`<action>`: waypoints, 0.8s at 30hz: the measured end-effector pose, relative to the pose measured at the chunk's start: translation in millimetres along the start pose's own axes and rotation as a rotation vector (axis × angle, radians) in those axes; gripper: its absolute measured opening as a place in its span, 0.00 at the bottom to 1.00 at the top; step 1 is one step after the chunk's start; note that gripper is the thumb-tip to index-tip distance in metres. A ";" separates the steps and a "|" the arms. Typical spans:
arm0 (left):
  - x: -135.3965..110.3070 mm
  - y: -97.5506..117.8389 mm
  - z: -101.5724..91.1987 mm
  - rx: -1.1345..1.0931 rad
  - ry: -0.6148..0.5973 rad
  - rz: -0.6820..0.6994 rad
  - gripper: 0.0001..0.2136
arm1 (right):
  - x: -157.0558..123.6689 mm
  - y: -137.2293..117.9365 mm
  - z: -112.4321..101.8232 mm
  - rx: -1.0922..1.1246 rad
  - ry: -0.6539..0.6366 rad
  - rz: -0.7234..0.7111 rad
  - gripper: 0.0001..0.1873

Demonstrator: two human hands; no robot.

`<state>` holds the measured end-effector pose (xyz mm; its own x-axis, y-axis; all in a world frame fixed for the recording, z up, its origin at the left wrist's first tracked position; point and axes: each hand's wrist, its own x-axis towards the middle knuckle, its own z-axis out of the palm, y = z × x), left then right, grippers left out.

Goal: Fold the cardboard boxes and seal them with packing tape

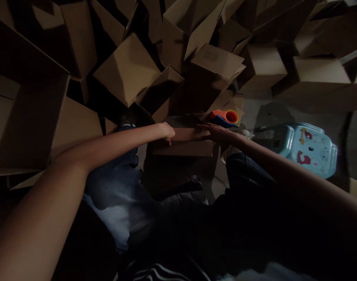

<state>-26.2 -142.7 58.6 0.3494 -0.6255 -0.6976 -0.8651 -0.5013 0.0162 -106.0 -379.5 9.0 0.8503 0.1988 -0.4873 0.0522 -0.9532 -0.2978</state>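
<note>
A small brown cardboard box [184,142] lies between my knees in dim light. My left hand [166,132] is curled over the box's left top edge, fingers bent down on the flap. My right hand [215,132] lies flat on the right part of the top, fingers stretched out toward the left. A tape dispenser [227,117] in red, orange and blue sits just beyond my right hand on a cardboard flap.
Several open cardboard boxes [128,70] are heaped in front and to both sides. A light blue plastic stool [309,148] with cartoon prints stands on the floor at the right. My legs in dark jeans [116,183] flank the box.
</note>
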 end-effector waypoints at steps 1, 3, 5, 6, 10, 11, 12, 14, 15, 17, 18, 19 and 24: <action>-2.8 -0.1 -2.2 0.033 -0.022 0.008 0.17 | 0.8 0.1 0.4 -0.004 0.002 0.003 0.41; -7.1 -1.7 -4.9 0.091 -0.070 0.019 0.18 | 0.0 -1.9 -1.1 -0.025 0.018 -0.001 0.40; -8.5 -4.9 -4.0 0.076 -0.047 0.024 0.19 | -3.8 -6.6 -6.1 -0.051 0.043 -0.014 0.36; -7.9 -6.6 -2.2 0.067 -0.027 0.020 0.19 | -6.4 -10.0 -9.7 -0.076 0.066 -0.028 0.34; 0.0 -11.9 7.2 0.015 0.043 0.027 0.16 | -15.7 -28.4 -24.0 -0.164 0.123 -0.115 0.18; 2.4 -12.3 8.6 0.007 0.036 0.033 0.16 | -17.0 -34.0 -26.1 -0.160 0.096 -0.119 0.15; 4.4 -12.2 9.1 -0.002 0.020 0.036 0.16 | -17.8 -39.7 -27.2 -0.147 0.051 -0.110 0.13; 7.0 -10.9 8.1 -0.021 -0.020 0.025 0.16 | -18.5 -50.2 -26.8 -0.129 -0.037 -0.078 0.12; 7.5 -9.9 6.8 -0.030 -0.036 0.010 0.16 | -18.6 -54.4 -25.8 -0.128 -0.065 -0.074 0.11; 7.2 -7.9 3.7 -0.039 -0.057 -0.024 0.15 | -18.7 -60.0 -23.2 -0.128 -0.093 -0.089 0.09; 6.6 -7.1 2.3 -0.036 -0.064 -0.039 0.16 | -18.7 -61.2 -22.0 -0.127 -0.099 -0.100 0.09; 6.0 -6.6 1.3 -0.032 -0.067 -0.049 0.16 | -18.6 -61.4 -21.1 -0.125 -0.101 -0.108 0.09; 6.5 -7.8 2.4 -0.050 -0.082 -0.061 0.17 | -15.4 -56.8 -17.7 -0.133 -0.115 -0.130 0.09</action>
<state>-18.1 -141.4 52.3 0.3687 -0.5430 -0.7545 -0.8233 -0.5676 0.0062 -112.8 -332.4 48.0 0.7669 0.3392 -0.5448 0.2322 -0.9381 -0.2572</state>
